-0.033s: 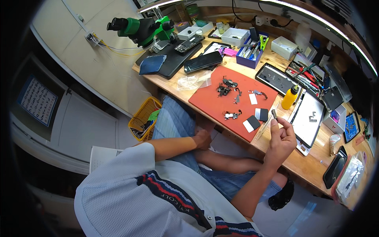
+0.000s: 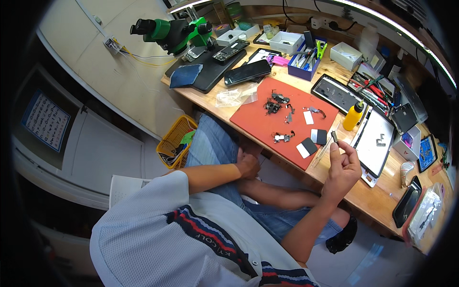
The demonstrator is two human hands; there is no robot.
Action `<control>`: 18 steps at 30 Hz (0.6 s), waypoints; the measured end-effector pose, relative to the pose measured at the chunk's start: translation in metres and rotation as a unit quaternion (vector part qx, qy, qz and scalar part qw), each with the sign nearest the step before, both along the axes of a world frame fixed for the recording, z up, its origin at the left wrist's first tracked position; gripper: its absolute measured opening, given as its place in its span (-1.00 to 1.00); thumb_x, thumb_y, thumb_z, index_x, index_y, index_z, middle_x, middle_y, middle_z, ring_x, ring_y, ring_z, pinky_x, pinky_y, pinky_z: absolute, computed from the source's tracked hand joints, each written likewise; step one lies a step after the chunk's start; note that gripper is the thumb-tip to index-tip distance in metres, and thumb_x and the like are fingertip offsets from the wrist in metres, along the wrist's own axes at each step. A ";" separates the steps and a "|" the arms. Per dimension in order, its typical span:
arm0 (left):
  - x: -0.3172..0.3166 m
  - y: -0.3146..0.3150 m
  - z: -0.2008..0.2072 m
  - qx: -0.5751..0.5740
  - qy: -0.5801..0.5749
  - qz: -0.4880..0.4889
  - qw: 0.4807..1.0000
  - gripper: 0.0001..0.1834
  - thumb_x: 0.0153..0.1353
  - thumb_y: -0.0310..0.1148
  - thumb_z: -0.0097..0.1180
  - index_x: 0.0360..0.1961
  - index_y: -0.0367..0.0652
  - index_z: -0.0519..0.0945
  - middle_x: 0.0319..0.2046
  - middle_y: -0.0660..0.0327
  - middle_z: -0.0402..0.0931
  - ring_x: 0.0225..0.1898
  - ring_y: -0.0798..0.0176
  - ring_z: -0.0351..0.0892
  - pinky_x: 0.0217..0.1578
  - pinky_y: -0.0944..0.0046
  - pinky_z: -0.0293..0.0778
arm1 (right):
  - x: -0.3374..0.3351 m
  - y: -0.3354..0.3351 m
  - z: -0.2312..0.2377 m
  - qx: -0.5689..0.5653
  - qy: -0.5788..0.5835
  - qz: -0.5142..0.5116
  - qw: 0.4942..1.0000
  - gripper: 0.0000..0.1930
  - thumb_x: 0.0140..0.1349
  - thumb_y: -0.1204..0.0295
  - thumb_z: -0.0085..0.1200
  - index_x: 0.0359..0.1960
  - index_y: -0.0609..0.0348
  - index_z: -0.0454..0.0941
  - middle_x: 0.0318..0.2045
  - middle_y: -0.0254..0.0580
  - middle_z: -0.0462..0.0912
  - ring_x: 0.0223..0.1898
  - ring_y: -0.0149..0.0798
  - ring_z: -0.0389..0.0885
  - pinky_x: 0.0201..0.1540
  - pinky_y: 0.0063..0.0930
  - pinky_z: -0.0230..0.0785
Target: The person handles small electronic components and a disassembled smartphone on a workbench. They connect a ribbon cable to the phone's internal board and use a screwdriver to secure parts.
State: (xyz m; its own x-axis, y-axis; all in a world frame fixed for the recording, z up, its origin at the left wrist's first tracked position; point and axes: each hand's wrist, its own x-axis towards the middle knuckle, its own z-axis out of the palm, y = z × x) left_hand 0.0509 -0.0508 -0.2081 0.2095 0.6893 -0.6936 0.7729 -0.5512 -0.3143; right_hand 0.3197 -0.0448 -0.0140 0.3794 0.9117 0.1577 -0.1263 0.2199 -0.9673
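Observation:
My right hand (image 2: 343, 170) is raised at the near right edge of the mat, its thumb and fingertips pinching a small dark, flat part (image 2: 334, 137). My left hand (image 2: 248, 166) is low by my crossed leg, fingers curled; whether anything is inside them is hidden. On the red mat (image 2: 253, 117) lie a cluster of small black phone parts (image 2: 276, 103), a part with a white block (image 2: 283, 137) and a thin flex piece (image 2: 316, 111). Two black-and-white cards (image 2: 306, 148) lie near the raised hand, beside tweezers (image 2: 323, 149).
A yellow bottle (image 2: 352, 117) stands right of the mat, next to a white panel (image 2: 375, 143) bearing small metal pieces. Beyond are a dark phone (image 2: 247, 72), a tool box (image 2: 302, 71) and a green microscope (image 2: 167, 36). A yellow basket (image 2: 175, 138) sits beside my leg.
The whole view has shifted slightly. Both hands keep their poses, and the small dark part remains pinched in the right.

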 end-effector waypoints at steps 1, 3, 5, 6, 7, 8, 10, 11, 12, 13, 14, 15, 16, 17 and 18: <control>0.009 0.004 0.005 0.044 -0.001 -0.036 0.998 -0.55 0.21 0.04 0.11 -0.27 -0.13 0.77 -0.20 0.04 0.71 -0.06 -0.04 0.68 -0.10 0.00 0.55 | 0.000 0.002 -0.002 0.005 0.000 -0.002 1.000 -0.82 0.26 0.49 0.29 -0.19 0.34 0.64 -0.69 -0.65 0.26 -0.65 -0.74 0.08 -0.60 -0.70 -0.20; 0.030 0.009 0.037 0.017 -0.093 -0.023 0.995 -0.59 0.20 0.01 0.15 -0.29 -0.14 0.76 -0.21 0.03 0.71 -0.06 -0.03 0.67 -0.09 -0.02 0.53 | 0.003 0.001 -0.007 0.013 0.002 -0.012 1.000 -0.81 0.25 0.49 0.29 -0.18 0.34 0.64 -0.69 -0.65 0.26 -0.65 -0.73 0.07 -0.60 -0.69 -0.20; 0.043 0.008 0.045 -0.016 -0.152 0.016 0.988 -0.57 0.21 0.01 0.15 -0.23 -0.16 0.75 -0.22 0.02 0.71 -0.06 -0.03 0.67 -0.07 -0.03 0.52 | 0.000 0.002 -0.006 0.008 -0.007 -0.015 1.000 -0.81 0.24 0.49 0.30 -0.18 0.35 0.64 -0.69 -0.65 0.25 -0.65 -0.72 0.06 -0.59 -0.68 -0.20; 0.048 0.007 0.050 -0.032 -0.179 0.035 0.983 -0.56 0.21 0.02 0.16 -0.21 -0.17 0.74 -0.22 0.02 0.71 -0.06 -0.03 0.66 -0.07 -0.03 0.52 | -0.001 0.002 -0.006 0.006 -0.017 -0.018 1.000 -0.81 0.24 0.49 0.30 -0.18 0.35 0.64 -0.69 -0.66 0.24 -0.65 -0.72 0.06 -0.59 -0.67 -0.20; 0.052 0.003 0.055 -0.048 -0.207 0.055 0.976 -0.55 0.22 0.02 0.16 -0.18 -0.18 0.73 -0.22 0.02 0.71 -0.06 -0.03 0.66 -0.06 -0.03 0.51 | -0.001 0.001 -0.004 0.001 -0.026 -0.024 0.999 -0.80 0.24 0.48 0.30 -0.19 0.35 0.64 -0.69 -0.66 0.23 -0.65 -0.71 0.06 -0.59 -0.65 -0.20; 0.052 -0.002 0.071 -0.069 -0.243 0.082 0.964 -0.53 0.22 0.02 0.17 -0.16 -0.21 0.71 -0.19 -0.01 0.69 -0.05 -0.05 0.65 -0.03 0.00 0.50 | -0.001 0.002 -0.003 0.002 -0.037 -0.025 0.999 -0.80 0.24 0.47 0.30 -0.19 0.35 0.64 -0.69 -0.66 0.22 -0.64 -0.71 0.06 -0.59 -0.65 -0.20; 0.041 -0.017 0.104 -0.110 -0.315 0.135 0.933 -0.50 0.23 0.01 0.19 -0.10 -0.26 0.67 -0.13 -0.05 0.67 -0.02 -0.10 0.63 0.04 0.07 0.48 | -0.001 0.003 -0.002 0.004 -0.058 -0.028 0.998 -0.80 0.24 0.46 0.30 -0.19 0.35 0.64 -0.69 -0.66 0.22 -0.64 -0.71 0.06 -0.59 -0.65 -0.20; 0.027 -0.023 0.116 -0.157 -0.337 0.117 0.921 -0.45 0.26 0.05 0.16 -0.01 -0.25 0.62 -0.11 -0.04 0.67 -0.02 -0.09 0.64 0.02 0.06 0.50 | -0.002 0.003 -0.002 0.002 -0.053 -0.016 0.998 -0.80 0.24 0.46 0.30 -0.20 0.35 0.64 -0.69 -0.65 0.20 -0.64 -0.70 0.06 -0.59 -0.64 -0.19; 0.020 -0.019 0.136 -0.206 -0.362 0.089 0.905 -0.39 0.28 0.09 0.14 0.09 -0.24 0.56 -0.09 -0.03 0.67 -0.03 -0.09 0.65 0.00 0.04 0.52 | -0.001 0.007 -0.006 0.007 -0.059 -0.021 0.998 -0.81 0.24 0.46 0.30 -0.21 0.34 0.64 -0.70 -0.65 0.20 -0.63 -0.70 0.06 -0.59 -0.63 -0.17; 0.017 -0.018 0.159 -0.239 -0.350 0.103 0.900 -0.38 0.29 0.11 0.13 0.07 -0.26 0.58 -0.05 -0.03 0.65 0.00 -0.06 0.64 0.03 0.09 0.51 | -0.003 0.005 -0.006 0.008 -0.067 -0.020 0.998 -0.81 0.24 0.46 0.30 -0.21 0.34 0.64 -0.70 -0.64 0.21 -0.64 -0.69 0.06 -0.59 -0.63 -0.16; 0.010 -0.017 0.184 -0.239 -0.386 0.109 0.884 -0.41 0.31 0.07 0.14 0.07 -0.27 0.58 -0.06 -0.01 0.66 -0.01 0.00 0.65 0.02 0.13 0.52 | -0.005 0.005 -0.003 0.012 -0.071 -0.020 0.997 -0.81 0.23 0.47 0.30 -0.22 0.34 0.64 -0.70 -0.63 0.22 -0.64 -0.68 0.07 -0.58 -0.62 -0.14; 0.003 -0.016 0.206 -0.243 -0.424 0.112 0.865 -0.44 0.33 0.03 0.15 0.07 -0.28 0.57 -0.07 0.01 0.67 -0.02 0.07 0.66 0.02 0.17 0.52 | -0.006 0.007 -0.006 0.017 -0.089 -0.027 0.996 -0.81 0.23 0.47 0.30 -0.21 0.34 0.64 -0.70 -0.62 0.23 -0.64 -0.67 0.09 -0.58 -0.62 -0.13; -0.002 -0.013 0.232 -0.257 -0.444 0.140 0.847 -0.48 0.34 -0.03 0.15 0.06 -0.29 0.57 -0.08 0.04 0.68 -0.02 0.15 0.66 0.03 0.21 0.52 | -0.004 0.009 -0.011 0.018 -0.113 -0.039 0.993 -0.81 0.22 0.47 0.31 -0.21 0.34 0.64 -0.70 -0.61 0.25 -0.64 -0.66 0.10 -0.58 -0.62 -0.11; -0.010 -0.008 0.257 -0.275 -0.465 0.167 0.825 -0.53 0.36 -0.09 0.16 0.05 -0.30 0.57 -0.09 0.07 0.68 -0.02 0.24 0.66 0.03 0.26 0.52 | -0.005 0.009 -0.010 0.006 -0.126 -0.049 0.991 -0.80 0.21 0.48 0.31 -0.21 0.34 0.64 -0.70 -0.58 0.27 -0.64 -0.65 0.13 -0.58 -0.61 -0.06; -0.018 -0.006 0.279 -0.266 -0.499 0.165 0.808 -0.54 0.35 -0.08 0.17 0.03 -0.29 0.59 -0.13 0.10 0.68 -0.08 0.29 0.66 -0.04 0.28 0.53 | -0.006 0.007 -0.005 0.002 -0.136 -0.058 0.989 -0.80 0.21 0.47 0.32 -0.21 0.34 0.64 -0.70 -0.58 0.27 -0.64 -0.65 0.14 -0.58 -0.61 -0.04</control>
State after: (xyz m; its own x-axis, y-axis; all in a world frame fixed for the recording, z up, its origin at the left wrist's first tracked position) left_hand 0.0330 -0.0565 0.0706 0.7133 0.4819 -0.5089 0.6278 -0.1163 0.7697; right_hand 0.3139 -0.0375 -0.0193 0.4243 0.8637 0.2722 0.1651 0.2218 -0.9610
